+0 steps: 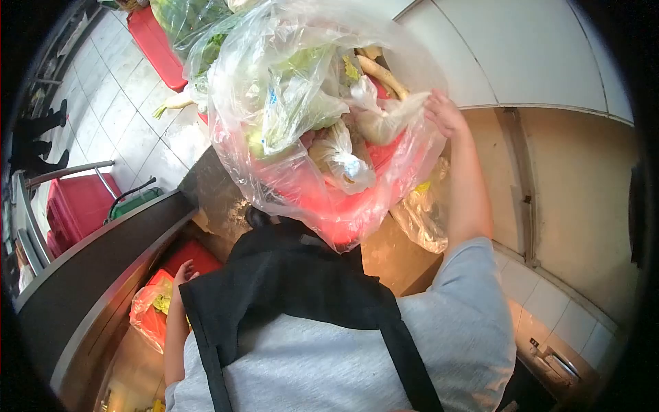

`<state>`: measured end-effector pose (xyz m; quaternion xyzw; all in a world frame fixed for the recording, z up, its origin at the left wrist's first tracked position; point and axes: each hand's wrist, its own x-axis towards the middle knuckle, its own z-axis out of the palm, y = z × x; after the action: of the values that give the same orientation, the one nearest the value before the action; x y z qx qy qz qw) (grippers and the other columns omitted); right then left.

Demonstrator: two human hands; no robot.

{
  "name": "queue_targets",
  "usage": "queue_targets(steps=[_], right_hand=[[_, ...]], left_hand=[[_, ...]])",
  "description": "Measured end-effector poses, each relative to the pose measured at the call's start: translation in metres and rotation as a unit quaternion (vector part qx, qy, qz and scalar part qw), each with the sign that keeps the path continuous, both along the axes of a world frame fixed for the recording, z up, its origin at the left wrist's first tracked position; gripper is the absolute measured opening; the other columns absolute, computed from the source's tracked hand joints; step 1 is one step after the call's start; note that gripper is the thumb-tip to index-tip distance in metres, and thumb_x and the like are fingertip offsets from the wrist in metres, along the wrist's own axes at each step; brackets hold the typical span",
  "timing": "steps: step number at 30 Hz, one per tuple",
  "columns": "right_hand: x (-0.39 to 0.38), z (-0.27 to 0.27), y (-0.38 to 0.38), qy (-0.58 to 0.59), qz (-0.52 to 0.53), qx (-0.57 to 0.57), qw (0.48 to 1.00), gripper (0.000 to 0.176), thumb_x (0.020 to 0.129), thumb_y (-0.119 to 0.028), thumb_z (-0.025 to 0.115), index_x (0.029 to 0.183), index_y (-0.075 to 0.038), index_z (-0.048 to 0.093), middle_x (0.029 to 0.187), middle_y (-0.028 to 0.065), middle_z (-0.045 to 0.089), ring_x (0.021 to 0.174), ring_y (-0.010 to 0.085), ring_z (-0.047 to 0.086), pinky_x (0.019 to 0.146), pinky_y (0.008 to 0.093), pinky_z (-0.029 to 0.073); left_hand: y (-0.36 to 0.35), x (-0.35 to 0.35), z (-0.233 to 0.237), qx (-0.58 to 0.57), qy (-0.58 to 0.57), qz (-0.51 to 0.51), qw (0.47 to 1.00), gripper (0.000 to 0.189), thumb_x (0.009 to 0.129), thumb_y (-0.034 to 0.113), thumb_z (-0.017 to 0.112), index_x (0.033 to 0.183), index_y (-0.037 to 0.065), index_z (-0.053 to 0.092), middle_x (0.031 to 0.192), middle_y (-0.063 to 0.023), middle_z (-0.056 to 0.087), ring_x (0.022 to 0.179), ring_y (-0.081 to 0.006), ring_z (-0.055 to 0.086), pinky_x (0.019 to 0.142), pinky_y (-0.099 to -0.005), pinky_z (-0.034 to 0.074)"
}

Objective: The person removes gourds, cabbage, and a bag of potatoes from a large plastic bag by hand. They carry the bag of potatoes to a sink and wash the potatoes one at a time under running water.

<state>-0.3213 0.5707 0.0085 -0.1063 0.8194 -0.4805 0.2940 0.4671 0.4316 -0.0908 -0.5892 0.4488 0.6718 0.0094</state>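
A large clear plastic bag (pixel 274 178) lies open at the top centre, with smaller knotted bags of produce (pixel 343 154) and pale roots (pixel 384 75) inside over something red. At its right rim, my right hand (pixel 445 113) has its fingers closed on the plastic. Low on the left, my left hand (pixel 185 272) hangs beside an orange-red bag (pixel 149 309) with yellow-green produce in it. Its fingers are slightly spread, and nothing shows between them.
Red bins (pixel 77 206) and a green container (pixel 141 201) stand at the left behind a dark counter edge (pixel 103 254). Another person's dark shoes (pixel 62 161) show on the tiled floor. White panels (pixel 522 48) line the upper right.
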Motion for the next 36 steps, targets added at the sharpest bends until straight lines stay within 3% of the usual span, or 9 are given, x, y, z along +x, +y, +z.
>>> queue_targets(steps=[2, 5, 17, 20, 22, 25, 28, 31, 36], right_hand=[[0.017, 0.0, -0.007, 0.334, 0.198, 0.325, 0.862, 0.045, 0.077, -0.012, 0.06, 0.118, -0.001, 0.047, 0.104, 0.0199, 0.057, 0.1, 0.035, 0.053, 0.089, 0.037, 0.043], [0.065, 0.023, -0.03, 0.439, 0.275, 0.22, 0.827, 0.063, 0.069, -0.019, 0.065, 0.127, -0.008, 0.042, 0.113, 0.0242, 0.05, 0.105, 0.0393, 0.048, 0.091, 0.0359, 0.04], [0.163, -0.112, 0.063, 0.307, 0.205, 0.265, 0.891, 0.071, 0.061, -0.026, 0.076, 0.124, -0.021, 0.045, 0.121, 0.0163, 0.041, 0.114, 0.0362, 0.039, 0.093, 0.0429, 0.036], [0.117, -0.13, 0.042, 0.235, 0.156, 0.292, 0.914, 0.048, 0.066, -0.014, 0.07, 0.112, -0.012, 0.055, 0.089, 0.0159, 0.06, 0.086, 0.0315, 0.059, 0.077, 0.0416, 0.047], [0.094, -0.105, 0.03, 0.294, 0.074, 0.217, 0.928, 0.039, 0.07, -0.01, 0.065, 0.108, -0.008, 0.058, 0.076, 0.0134, 0.063, 0.072, 0.03, 0.062, 0.07, 0.0407, 0.048], [0.084, -0.046, 0.024, 0.075, -0.073, 0.024, 0.994, 0.036, 0.072, -0.01, 0.065, 0.107, -0.006, 0.059, 0.077, 0.0114, 0.063, 0.071, 0.0291, 0.061, 0.069, 0.0393, 0.048], [0.094, -0.03, 0.055, 0.099, -0.097, 0.009, 0.99, 0.039, 0.072, -0.011, 0.066, 0.11, -0.004, 0.056, 0.086, 0.013, 0.062, 0.081, 0.0283, 0.059, 0.074, 0.0379, 0.046], [0.118, -0.051, 0.078, 0.448, -0.125, 0.119, 0.877, 0.044, 0.072, -0.012, 0.067, 0.112, -0.003, 0.053, 0.098, 0.0155, 0.058, 0.094, 0.0293, 0.054, 0.084, 0.0383, 0.041], [0.213, -0.017, 0.071, 0.411, -0.019, -0.091, 0.907, 0.052, 0.069, -0.016, 0.068, 0.115, -0.004, 0.049, 0.112, 0.0171, 0.05, 0.104, 0.0331, 0.047, 0.094, 0.0424, 0.034]], left_hand=[[-0.009, -0.028, 0.013, -0.124, -0.066, -0.142, 0.98, 0.04, 0.078, 0.009, 0.061, 0.117, 0.008, 0.051, 0.108, -0.0094, 0.052, 0.097, -0.0202, 0.053, 0.083, -0.0316, 0.045], [-0.02, -0.081, 0.038, -0.319, -0.108, -0.31, 0.889, 0.044, 0.073, 0.007, 0.064, 0.115, 0.008, 0.051, 0.109, -0.0126, 0.051, 0.102, -0.0266, 0.052, 0.087, -0.0337, 0.044], [-0.012, -0.324, 0.114, -0.452, 0.106, -0.426, 0.777, 0.056, 0.064, 0.002, 0.065, 0.117, 0.01, 0.047, 0.124, -0.0127, 0.043, 0.114, -0.0336, 0.042, 0.094, -0.0395, 0.038], [-0.008, -0.354, 0.124, -0.46, 0.159, -0.463, 0.741, 0.069, 0.063, 0.004, 0.066, 0.126, 0.014, 0.041, 0.129, -0.0125, 0.039, 0.119, -0.0337, 0.038, 0.097, -0.0419, 0.035], [-0.001, -0.393, 0.137, -0.49, 0.189, -0.504, 0.686, 0.076, 0.063, 0.007, 0.067, 0.132, 0.016, 0.035, 0.133, -0.0126, 0.035, 0.122, -0.0344, 0.036, 0.099, -0.0448, 0.031], [0.008, -0.461, 0.135, -0.571, 0.211, -0.548, 0.573, 0.084, 0.065, 0.013, 0.068, 0.138, 0.017, 0.026, 0.132, -0.0134, 0.039, 0.123, -0.033, 0.036, 0.102, -0.0506, 0.024], [0.014, -0.482, 0.091, -0.559, 0.12, -0.636, 0.517, 0.067, 0.067, 0.013, 0.065, 0.129, 0.018, 0.04, 0.117, -0.0096, 0.052, 0.118, -0.0271, 0.043, 0.102, -0.0514, 0.022], [0.007, -0.46, 0.061, -0.432, -0.019, -0.778, 0.455, 0.042, 0.07, 0.013, 0.061, 0.112, 0.017, 0.054, 0.098, -0.0043, 0.058, 0.108, -0.0208, 0.05, 0.101, -0.0518, 0.022], [0.01, -0.431, 0.053, -0.501, 0.096, -0.676, 0.531, 0.029, 0.071, 0.012, 0.059, 0.099, 0.015, 0.058, 0.091, -0.0029, 0.057, 0.101, -0.0193, 0.053, 0.098, -0.0507, 0.026]])
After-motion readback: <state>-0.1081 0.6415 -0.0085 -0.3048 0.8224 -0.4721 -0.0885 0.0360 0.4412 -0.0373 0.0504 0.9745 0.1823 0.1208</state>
